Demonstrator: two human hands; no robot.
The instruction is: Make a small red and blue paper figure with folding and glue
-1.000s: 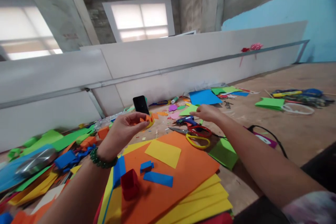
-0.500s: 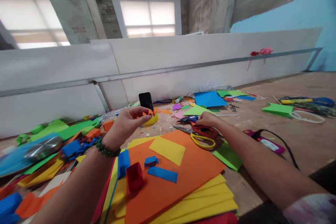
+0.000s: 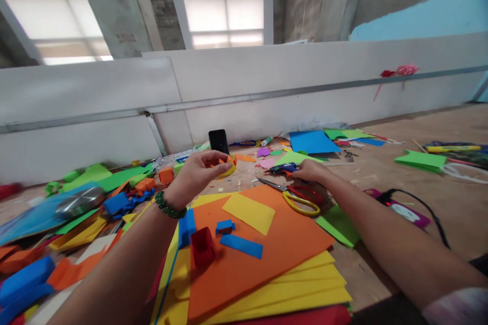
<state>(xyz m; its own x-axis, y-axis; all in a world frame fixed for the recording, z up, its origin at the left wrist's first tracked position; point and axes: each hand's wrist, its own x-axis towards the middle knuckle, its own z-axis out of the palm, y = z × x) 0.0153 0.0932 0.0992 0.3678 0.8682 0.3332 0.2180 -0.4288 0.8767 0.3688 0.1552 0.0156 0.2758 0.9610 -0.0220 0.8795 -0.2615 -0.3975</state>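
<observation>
- Where the brown tabletop (image 3: 381, 175) meets the near edge of the picture, a large orange sheet (image 3: 244, 279) lies over yellow sheets, with loose cut pieces on top
- The right hand (image 3: 312, 170) reaches to the back end of a dark blue glue gun with an orange trigger (image 3: 284, 168), which lies beyond the orange sheet; its fingers are bunched together, but I cannot tell whether they are clamped on the gun
- The glue gun's long axis runs roughly across the view, nozzle towards the person's left
- Scissors with red and yellow handles (image 3: 275, 184) lie very close on the near side, tips pointing left and slightly away; lifting the gun could snag or drag them, since the red loop sits right by the hand
- If the nozzle is hot, it could mark the lime green paper (image 3: 292, 158) close behind it, should the gun be swung carelessly
- The left hand (image 3: 196, 172) has its thumb and fingers closed on a small zigzag-edged orange and yellow curved piece (image 3: 229, 170), points up, curved yellow side low; too firm a pinch could bend its thin wall, and its long axis is hidden by the fingers
</observation>
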